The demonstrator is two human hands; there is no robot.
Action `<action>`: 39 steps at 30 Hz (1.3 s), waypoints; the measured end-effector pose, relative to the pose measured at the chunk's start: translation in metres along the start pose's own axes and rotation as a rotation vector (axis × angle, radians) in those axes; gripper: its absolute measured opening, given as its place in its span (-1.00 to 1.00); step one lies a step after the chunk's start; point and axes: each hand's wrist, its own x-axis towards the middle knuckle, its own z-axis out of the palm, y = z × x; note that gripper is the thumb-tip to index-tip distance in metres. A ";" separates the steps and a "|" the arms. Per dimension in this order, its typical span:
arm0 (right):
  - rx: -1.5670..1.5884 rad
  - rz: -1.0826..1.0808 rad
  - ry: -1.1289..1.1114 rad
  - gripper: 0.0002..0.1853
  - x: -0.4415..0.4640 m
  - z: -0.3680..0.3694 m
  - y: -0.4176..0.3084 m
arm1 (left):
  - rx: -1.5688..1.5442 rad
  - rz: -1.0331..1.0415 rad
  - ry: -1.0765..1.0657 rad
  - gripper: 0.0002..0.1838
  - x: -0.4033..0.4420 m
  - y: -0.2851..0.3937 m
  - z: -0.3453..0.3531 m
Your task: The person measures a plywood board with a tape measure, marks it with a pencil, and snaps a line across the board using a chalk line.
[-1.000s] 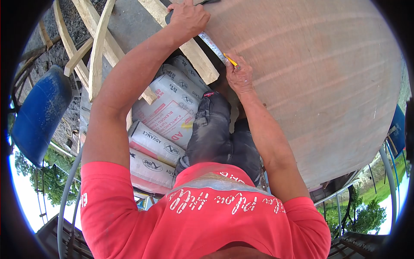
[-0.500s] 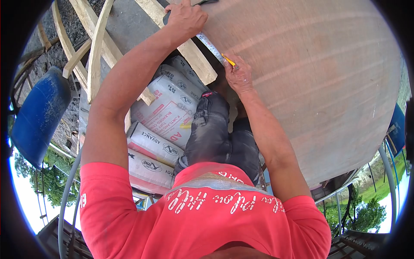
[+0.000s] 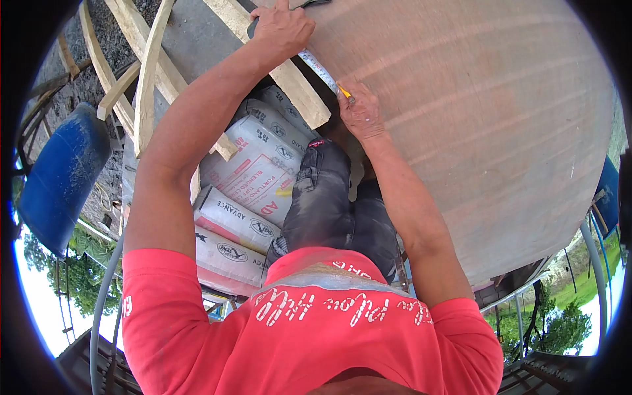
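At the top, my left hand (image 3: 283, 31) is closed around a dark tape measure (image 3: 253, 27), mostly hidden under the fingers. Its white blade (image 3: 318, 68) stretches along the near edge of a large plywood sheet (image 3: 474, 125) toward my right hand (image 3: 362, 115). That hand is closed on a short yellow pencil (image 3: 345, 94), at the end of the visible blade. Whether the fingers also grip the blade, I cannot tell. Just left of the blade lies a sawn timber piece (image 3: 299, 93).
Cement bags (image 3: 247, 171) are stacked beside my legs (image 3: 319, 197). More timber strips (image 3: 150, 72) cross at upper left, near a blue drum (image 3: 64, 178). Grey pipe rails (image 3: 105, 296) curve on the left. Another blue container (image 3: 607, 197) is at far right.
My right hand has shifted slightly left along the sheet's edge, and the pencil has tipped more upright and shows less. My left hand has barely moved.
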 end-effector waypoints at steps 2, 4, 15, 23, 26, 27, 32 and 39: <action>-0.181 0.030 -0.191 -0.84 0.007 -0.018 -0.008 | -0.087 -0.011 -0.121 -0.71 0.004 0.000 -0.008; -0.359 0.162 -0.381 -0.84 0.006 -0.063 -0.017 | -0.133 -0.016 -0.173 -0.70 0.002 0.001 -0.013; 1.180 1.780 0.472 -0.65 -0.280 -0.145 -0.015 | -0.235 0.022 -0.247 -0.73 -0.030 -0.028 -0.114; 1.577 1.383 1.486 -0.69 -0.411 -0.174 0.043 | -0.266 0.152 -0.687 -0.73 -0.031 -0.044 -0.199; 1.458 1.273 1.722 -0.75 -0.473 -0.218 0.046 | -0.269 0.239 -0.759 -0.54 -0.020 -0.034 -0.169; 1.374 1.269 1.731 -0.78 -0.495 -0.233 0.043 | -0.254 0.255 -0.864 -0.46 -0.014 -0.013 -0.165; 1.212 1.169 1.717 -0.89 -0.554 -0.281 0.036 | -0.210 0.466 -1.106 -0.50 -0.013 0.179 -0.188; 1.286 0.825 1.676 -0.85 -0.551 -0.352 0.054 | -0.378 0.919 -0.963 -0.46 -0.031 0.411 -0.182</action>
